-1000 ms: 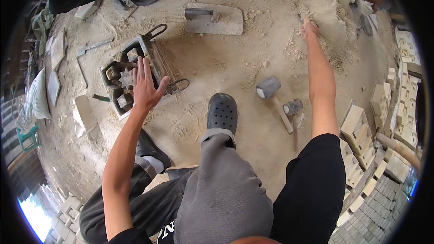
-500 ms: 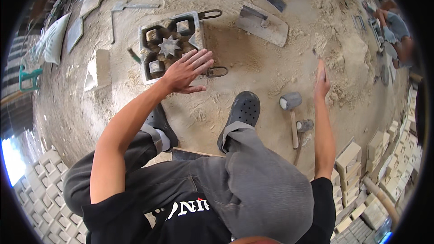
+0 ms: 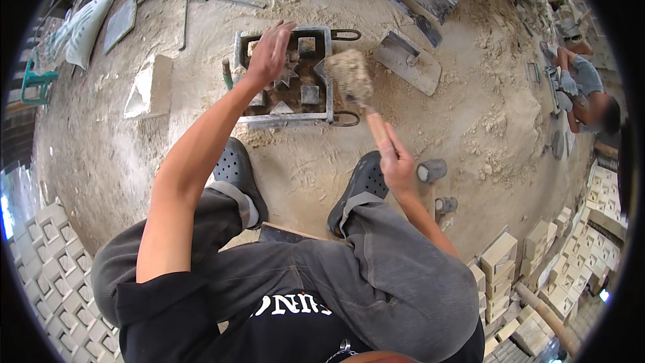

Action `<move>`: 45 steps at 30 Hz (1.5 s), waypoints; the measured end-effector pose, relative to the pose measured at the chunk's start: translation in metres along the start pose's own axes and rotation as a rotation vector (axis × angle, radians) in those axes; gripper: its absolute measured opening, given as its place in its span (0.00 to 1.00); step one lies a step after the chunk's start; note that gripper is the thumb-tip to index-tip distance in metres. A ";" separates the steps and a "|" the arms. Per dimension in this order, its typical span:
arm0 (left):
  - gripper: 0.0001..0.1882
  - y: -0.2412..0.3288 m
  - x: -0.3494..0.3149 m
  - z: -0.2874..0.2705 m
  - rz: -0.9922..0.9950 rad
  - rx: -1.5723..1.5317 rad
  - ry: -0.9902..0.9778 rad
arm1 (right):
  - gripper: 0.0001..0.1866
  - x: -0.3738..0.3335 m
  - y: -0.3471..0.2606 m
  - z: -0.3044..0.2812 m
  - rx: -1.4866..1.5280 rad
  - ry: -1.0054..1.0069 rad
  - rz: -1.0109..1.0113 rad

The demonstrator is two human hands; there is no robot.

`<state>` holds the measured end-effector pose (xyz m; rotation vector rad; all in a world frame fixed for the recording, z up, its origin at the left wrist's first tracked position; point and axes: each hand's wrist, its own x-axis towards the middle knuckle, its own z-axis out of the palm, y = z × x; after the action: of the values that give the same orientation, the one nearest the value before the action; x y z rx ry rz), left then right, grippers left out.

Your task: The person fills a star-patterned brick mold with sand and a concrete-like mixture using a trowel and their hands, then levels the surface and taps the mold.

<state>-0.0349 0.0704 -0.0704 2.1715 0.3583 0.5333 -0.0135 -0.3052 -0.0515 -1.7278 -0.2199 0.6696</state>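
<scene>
On a sandy yard floor [image 3: 470, 114], a metal block mould [image 3: 285, 74] lies ahead. The left hand [image 3: 269, 50] rests open on it; the right hand [image 3: 396, 161] grips a loaded trowel [image 3: 353, 77], best tipped slowly over the cavities.

The left hand [image 3: 269, 50] covers part of the grey metal mould frame with star shapes [image 3: 285, 77]. A big lump of sandy mix hides the blade of the wooden-handled trowel [image 3: 353, 77]. The right hand [image 3: 398, 163] wraps the handle end. A person far right [image 3: 584, 91] is small and blurry.
</scene>
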 end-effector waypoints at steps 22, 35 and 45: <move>0.44 -0.003 0.090 0.000 -0.266 -0.003 -0.550 | 0.22 0.049 -0.066 0.089 0.635 -0.250 0.397; 0.39 -0.011 0.052 0.007 -0.133 0.028 -0.515 | 0.23 0.020 -0.070 0.051 0.465 -0.340 0.411; 0.43 0.047 0.024 0.041 -0.261 0.616 -0.821 | 0.23 -0.007 -0.065 0.039 0.367 -0.379 0.395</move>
<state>0.0090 0.0249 -0.0499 2.6351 0.3592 -0.7032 -0.0268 -0.2586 0.0069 -1.2885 -0.0088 1.2483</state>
